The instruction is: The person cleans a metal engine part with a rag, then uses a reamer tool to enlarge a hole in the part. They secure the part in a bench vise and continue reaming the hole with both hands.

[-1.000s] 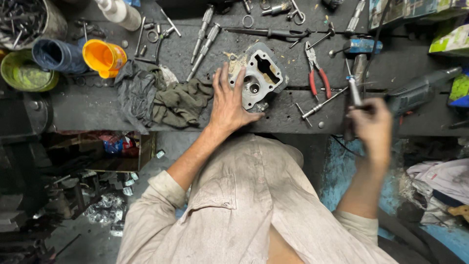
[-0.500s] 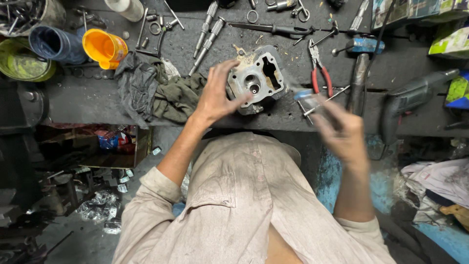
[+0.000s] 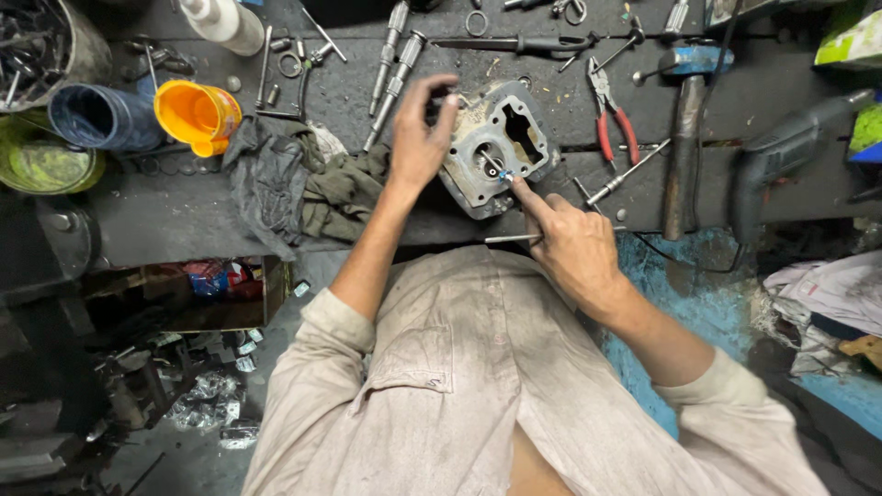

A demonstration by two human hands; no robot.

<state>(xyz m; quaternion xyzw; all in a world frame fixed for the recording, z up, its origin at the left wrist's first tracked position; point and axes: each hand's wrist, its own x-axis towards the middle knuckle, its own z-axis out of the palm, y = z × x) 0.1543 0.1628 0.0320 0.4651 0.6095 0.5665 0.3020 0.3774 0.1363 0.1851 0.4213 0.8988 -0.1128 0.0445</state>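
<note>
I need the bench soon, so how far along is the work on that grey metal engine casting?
Done: the grey metal engine casting sits tilted up on the dark workbench, its face bare. In hand: the left hand steadies its edge while the right hand pokes a thin metal tool into its round bore. Left: the red-handled pliers, hammer and other tools lie scattered, nothing packed away.

i wear a loose, pale beige shirt (image 3: 478,367) with a buttoned chest pocket (image 3: 404,363), grimy in places, its sleeves rolled up above my elbows, both hands bare.
</note>
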